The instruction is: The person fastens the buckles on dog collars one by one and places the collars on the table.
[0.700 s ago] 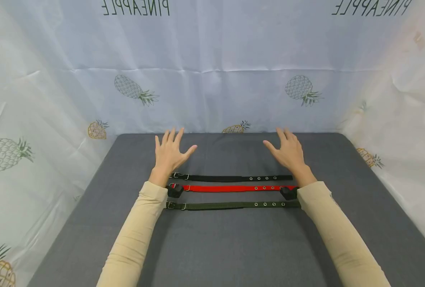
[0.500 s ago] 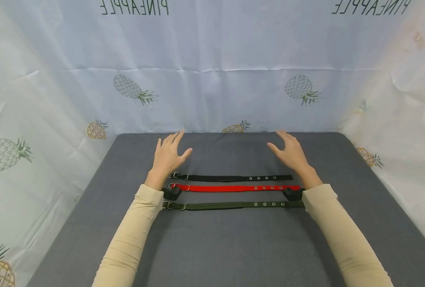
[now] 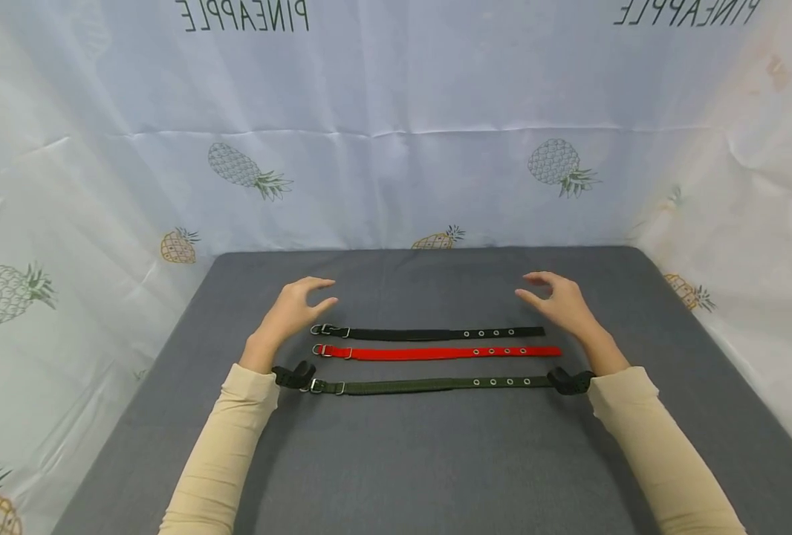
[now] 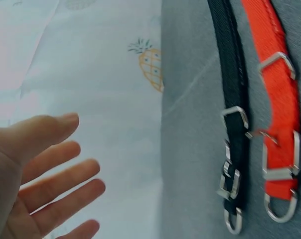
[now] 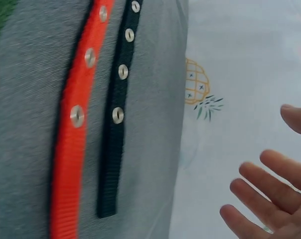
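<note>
I've got left hand [image 3: 290, 306] and right hand [image 3: 565, 303] beyond the red strap [image 3: 412, 354], fingers apart, holding nothing. Black strap [image 3: 403, 335] lies behind it, green strap [image 3: 403, 386] before it. Lifting red could drag black (that buckle [image 4: 279, 174], sitting so close, might snag).

Left hand [image 3: 289, 307]: centre-left of frame, thumb [image 4: 38, 134] apart from fingers [image 4: 73, 202]. Right hand [image 3: 563, 305]: centre-right, same pose. Forearms [image 3: 218, 453] extend from bottom edge.
</note>
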Action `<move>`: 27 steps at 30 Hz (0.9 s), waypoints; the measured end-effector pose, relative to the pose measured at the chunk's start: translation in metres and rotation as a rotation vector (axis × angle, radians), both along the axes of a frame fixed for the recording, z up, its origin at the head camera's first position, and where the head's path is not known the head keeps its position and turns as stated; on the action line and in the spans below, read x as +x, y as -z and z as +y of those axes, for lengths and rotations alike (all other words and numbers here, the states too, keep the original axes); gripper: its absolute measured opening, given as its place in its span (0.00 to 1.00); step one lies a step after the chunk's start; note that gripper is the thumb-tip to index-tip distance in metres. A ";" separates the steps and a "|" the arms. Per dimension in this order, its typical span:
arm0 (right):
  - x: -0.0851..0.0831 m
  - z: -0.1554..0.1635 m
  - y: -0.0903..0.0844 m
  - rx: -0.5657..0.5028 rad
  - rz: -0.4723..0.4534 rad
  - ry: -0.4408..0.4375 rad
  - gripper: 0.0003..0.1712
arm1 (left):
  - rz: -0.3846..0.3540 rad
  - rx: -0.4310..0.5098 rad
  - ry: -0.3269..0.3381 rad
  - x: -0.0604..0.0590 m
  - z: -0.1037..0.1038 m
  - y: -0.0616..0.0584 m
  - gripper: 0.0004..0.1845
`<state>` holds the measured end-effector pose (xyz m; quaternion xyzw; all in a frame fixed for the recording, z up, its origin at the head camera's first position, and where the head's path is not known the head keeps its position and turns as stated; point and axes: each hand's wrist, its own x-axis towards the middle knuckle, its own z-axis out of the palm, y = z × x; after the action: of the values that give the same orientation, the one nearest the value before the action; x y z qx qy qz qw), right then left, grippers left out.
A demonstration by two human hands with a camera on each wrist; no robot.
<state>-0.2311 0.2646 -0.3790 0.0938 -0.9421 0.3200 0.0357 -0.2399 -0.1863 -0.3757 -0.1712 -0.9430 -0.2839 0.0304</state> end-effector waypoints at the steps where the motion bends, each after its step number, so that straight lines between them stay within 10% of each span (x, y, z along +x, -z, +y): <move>1: 0.001 0.002 0.001 0.000 -0.016 -0.006 0.29 | -0.010 0.012 0.007 0.001 -0.002 0.001 0.23; 13: 0.012 0.024 0.036 -0.049 -0.138 -0.108 0.27 | -0.108 0.053 0.036 0.010 -0.026 0.038 0.24; 27: 0.001 0.040 0.054 -0.052 -0.228 -0.105 0.25 | -0.169 0.063 0.085 0.003 -0.025 0.054 0.23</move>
<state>-0.2296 0.3048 -0.4329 0.1049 -0.9253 0.3542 -0.0863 -0.2370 -0.2116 -0.4301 -0.1852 -0.9247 -0.3280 -0.0560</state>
